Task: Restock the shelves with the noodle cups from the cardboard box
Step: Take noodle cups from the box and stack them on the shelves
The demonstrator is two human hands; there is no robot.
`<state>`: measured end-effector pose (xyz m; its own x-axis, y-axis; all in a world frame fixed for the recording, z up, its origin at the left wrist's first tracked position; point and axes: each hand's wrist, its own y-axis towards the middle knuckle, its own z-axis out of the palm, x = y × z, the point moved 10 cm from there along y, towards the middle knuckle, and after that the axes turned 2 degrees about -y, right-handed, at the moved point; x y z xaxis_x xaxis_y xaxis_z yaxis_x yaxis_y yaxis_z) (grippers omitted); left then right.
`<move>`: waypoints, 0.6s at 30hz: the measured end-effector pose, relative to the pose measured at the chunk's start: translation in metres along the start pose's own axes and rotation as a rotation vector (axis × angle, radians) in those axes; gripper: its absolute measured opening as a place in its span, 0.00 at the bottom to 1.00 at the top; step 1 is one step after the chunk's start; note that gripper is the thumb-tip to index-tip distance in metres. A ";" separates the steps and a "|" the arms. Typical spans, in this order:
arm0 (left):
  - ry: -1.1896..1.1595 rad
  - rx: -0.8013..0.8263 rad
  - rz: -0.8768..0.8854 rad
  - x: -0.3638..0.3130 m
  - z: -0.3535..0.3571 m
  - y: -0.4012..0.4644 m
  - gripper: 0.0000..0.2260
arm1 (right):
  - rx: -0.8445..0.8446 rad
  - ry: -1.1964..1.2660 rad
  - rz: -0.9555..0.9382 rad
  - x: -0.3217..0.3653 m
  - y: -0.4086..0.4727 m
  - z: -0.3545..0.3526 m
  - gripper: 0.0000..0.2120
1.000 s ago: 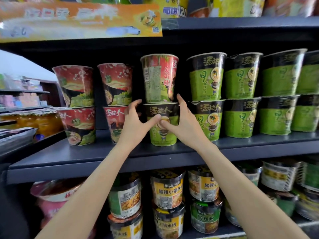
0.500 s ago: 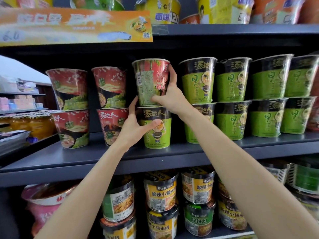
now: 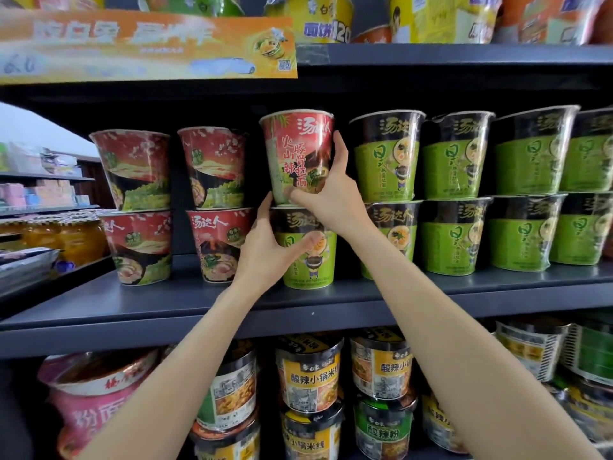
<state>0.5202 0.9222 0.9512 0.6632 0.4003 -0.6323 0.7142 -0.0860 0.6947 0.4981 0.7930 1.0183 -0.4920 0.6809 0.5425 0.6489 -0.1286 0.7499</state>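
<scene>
A red noodle cup [image 3: 297,151] stands on top of a green noodle cup [image 3: 310,260] on the dark middle shelf [image 3: 166,303]. My right hand [image 3: 331,190] grips the red cup from its right side and lower front, its printed front facing me. My left hand [image 3: 265,247] holds the green cup below from the left, thumb across its front. Two stacks of red cups [image 3: 136,167] stand to the left; stacked green cups [image 3: 454,157] fill the shelf to the right. The cardboard box is out of view.
An orange promotional banner [image 3: 146,44] hangs from the upper shelf edge. Yellow and orange packs [image 3: 325,18] sit on the top shelf. The lower shelf holds smaller yellow and green tubs [image 3: 308,376] and a pink bowl [image 3: 89,393]. Jars [image 3: 66,234] stand on a side shelf at left.
My right hand left the green cup, rose to the red cup on top and turned it, so its printed front now faces me. My left hand stays on the green cup.
</scene>
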 end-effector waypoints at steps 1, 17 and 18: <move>-0.003 -0.001 -0.003 0.000 0.000 0.000 0.46 | 0.002 0.033 0.011 -0.001 0.001 0.000 0.52; -0.082 0.095 0.061 0.001 0.001 -0.006 0.46 | -0.054 0.081 -0.056 -0.003 -0.025 -0.019 0.41; -0.084 0.097 0.071 0.000 0.002 -0.006 0.46 | -0.062 0.089 -0.055 -0.003 -0.026 -0.019 0.40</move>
<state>0.5160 0.9211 0.9467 0.7264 0.3126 -0.6121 0.6803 -0.2004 0.7050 0.4717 0.7808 1.0047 -0.5772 0.6215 0.5297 0.5839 -0.1393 0.7998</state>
